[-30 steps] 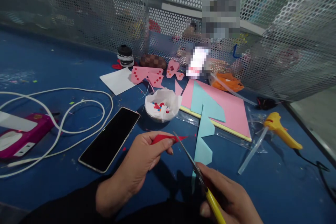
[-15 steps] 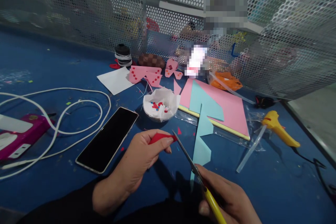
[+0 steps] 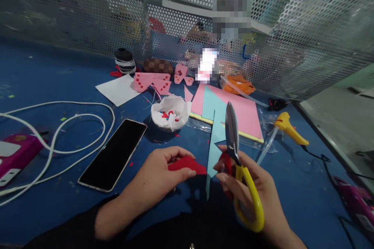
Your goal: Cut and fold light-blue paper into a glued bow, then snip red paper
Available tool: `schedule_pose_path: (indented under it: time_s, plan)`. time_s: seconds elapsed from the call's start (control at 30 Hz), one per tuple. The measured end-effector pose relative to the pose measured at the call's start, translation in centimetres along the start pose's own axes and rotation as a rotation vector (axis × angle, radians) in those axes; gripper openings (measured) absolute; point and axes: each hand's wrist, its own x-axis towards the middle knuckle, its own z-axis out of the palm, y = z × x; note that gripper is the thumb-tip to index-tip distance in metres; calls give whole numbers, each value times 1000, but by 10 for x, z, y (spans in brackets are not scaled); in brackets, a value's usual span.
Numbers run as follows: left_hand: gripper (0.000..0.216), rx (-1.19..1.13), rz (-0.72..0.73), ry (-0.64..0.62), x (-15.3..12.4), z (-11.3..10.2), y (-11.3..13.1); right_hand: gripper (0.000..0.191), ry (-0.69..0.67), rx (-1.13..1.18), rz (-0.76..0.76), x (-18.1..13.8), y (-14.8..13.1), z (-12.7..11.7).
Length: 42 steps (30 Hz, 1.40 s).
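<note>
Between the thumb and fingers of my left hand [image 3: 159, 177] is a piece of red paper [image 3: 188, 164], its pointed end sticking out to the right. My right hand [image 3: 260, 179] carries a pair of scissors [image 3: 233, 128] with yellow handles, blades together and pointing up. A small red piece [image 3: 226, 163] also shows between that hand's fingertips, partly hidden by the scissors. A light-blue paper strip [image 3: 214, 148] with notched edges lies between the two hands. Beyond them stands a bowl [image 3: 154, 116] lined with white tissue, with small red and blue scraps inside.
A black-screened phone [image 3: 113, 155] and a looped white cable [image 3: 87, 113] lie left. Pink and blue sheets [image 3: 248, 114] sit behind the right hand; a yellow glue gun [image 3: 290, 129] is at the right. Pink cutouts [image 3: 154, 81] and a thread spool [image 3: 125, 61] stand near the perforated metal partition [image 3: 181, 19].
The scissors have come away from the red paper and turned upright, blades together. A red piece now shows in the right fingers. The camera view has swung slightly right.
</note>
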Motion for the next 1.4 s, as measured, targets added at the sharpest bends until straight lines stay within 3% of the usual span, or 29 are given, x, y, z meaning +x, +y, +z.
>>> schedule_pose_path:
  time_s: [0.17,0.37,0.43,0.57,0.63,0.67,0.77,0.83,1.0,1.13,1.4]
  plan:
    - [38,61,97,12,-2,1,-4,46,-168,-57,-28,13,-11,9]
    - [37,-37,126,51,-3,-1,-5,25,-302,-141,-123,21,-16,22]
    - [37,-68,172,151,-2,-2,-4,27,-249,-87,-94,22,-13,24]
    - [51,-342,274,558,4,0,-9,36,-6,25,-86,25,-7,28]
    - [50,-455,251,615,6,6,-14,36,45,30,-107,26,-5,29]
    - [46,-478,217,558,7,9,-16,36,49,37,-102,26,-3,30]
    - [30,-458,99,226,6,19,-18,40,-1,117,-25,23,2,32]
    - [23,-431,57,94,4,22,-18,44,-52,170,29,20,6,34]
    - [26,-460,-49,152,2,24,-17,46,-61,195,16,15,11,37]
    - [38,-498,-110,9,2,26,-21,42,-14,170,-72,16,13,37]
    - [24,-570,-68,53,1,27,-21,44,-34,122,-65,13,18,40]
